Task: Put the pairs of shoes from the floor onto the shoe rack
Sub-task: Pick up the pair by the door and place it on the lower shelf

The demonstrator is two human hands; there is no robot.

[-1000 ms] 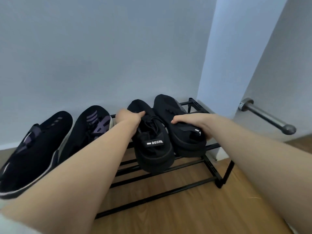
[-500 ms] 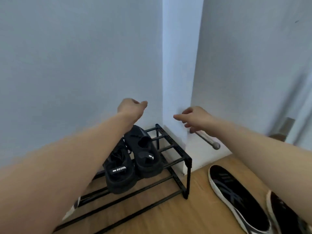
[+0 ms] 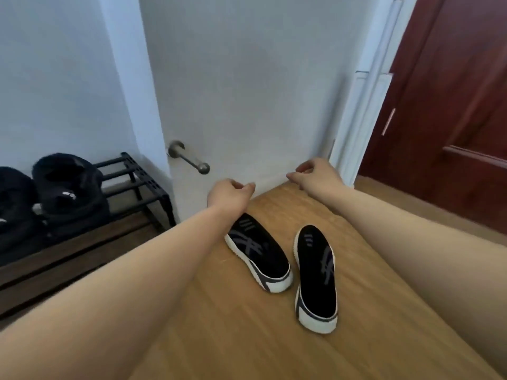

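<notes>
Black chunky shoes on shoe rack; two slip-ons on wood floor; left hand, right hand both loosely curled, empty

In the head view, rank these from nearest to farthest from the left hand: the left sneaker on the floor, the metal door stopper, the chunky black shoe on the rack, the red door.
From the left hand:
1. Left sneaker, on the floor just below it.
2. Metal door stopper, on the wall, up and left.
3. Chunky black shoe, on the rack at far left.
4. Red door, far right.
</notes>
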